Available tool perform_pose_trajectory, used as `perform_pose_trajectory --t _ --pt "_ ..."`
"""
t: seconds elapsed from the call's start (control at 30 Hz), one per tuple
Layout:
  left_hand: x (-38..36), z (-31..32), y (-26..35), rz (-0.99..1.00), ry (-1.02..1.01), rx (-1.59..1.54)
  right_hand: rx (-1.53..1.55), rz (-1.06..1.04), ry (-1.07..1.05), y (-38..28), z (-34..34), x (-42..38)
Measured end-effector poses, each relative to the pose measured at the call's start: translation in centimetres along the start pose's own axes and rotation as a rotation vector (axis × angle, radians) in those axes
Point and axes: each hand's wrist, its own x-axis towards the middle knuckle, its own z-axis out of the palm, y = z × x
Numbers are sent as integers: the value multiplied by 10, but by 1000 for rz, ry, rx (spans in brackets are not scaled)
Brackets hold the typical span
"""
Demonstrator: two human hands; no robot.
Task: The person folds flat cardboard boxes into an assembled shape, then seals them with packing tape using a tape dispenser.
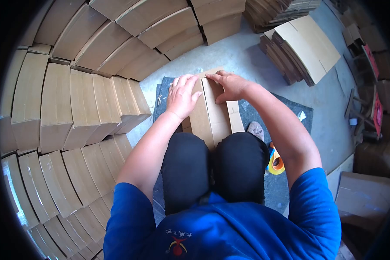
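Observation:
A brown cardboard box [216, 113] stands in front of my knees, with two top flaps meeting at a lengthwise seam. My left hand [183, 94] lies on the left flap near the far end, fingers spread and thumb toward the seam. On the right flap rests my right hand [229, 86], its fingers apart and a fingertip near the far end of the seam. Neither hand grips anything. A side flap [235, 117] sticks out at the box's right.
Stacked cartons [56, 104] wall the left and back. Flat cardboard sheets [307, 47] are piled at the back right. A yellow and orange tape dispenser [276, 164] lies right of my knee on a dark mat [276, 190]. A grey shoe [255, 129] shows beside the box.

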Motion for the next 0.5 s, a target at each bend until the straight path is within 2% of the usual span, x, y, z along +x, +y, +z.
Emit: perform_pose_trajectory --t 0.03,0.1,0.13,0.2,0.23,0.5 --pt "3 8 -7 7 4 3 26 30 11 -1 1 -1" --pt "10 24 -18 -285 -104 -366 80 61 31 0 8 2" --pt "14 26 -25 -262 -218 -413 80 63 33 3 14 3" --pt "17 29 -28 -263 -245 -409 290 105 142 8 28 1" --pt "17 29 -28 -266 -272 -404 308 62 209 10 34 1" --pt "13 28 -31 -232 -324 -378 321 96 256 -4 46 -2"
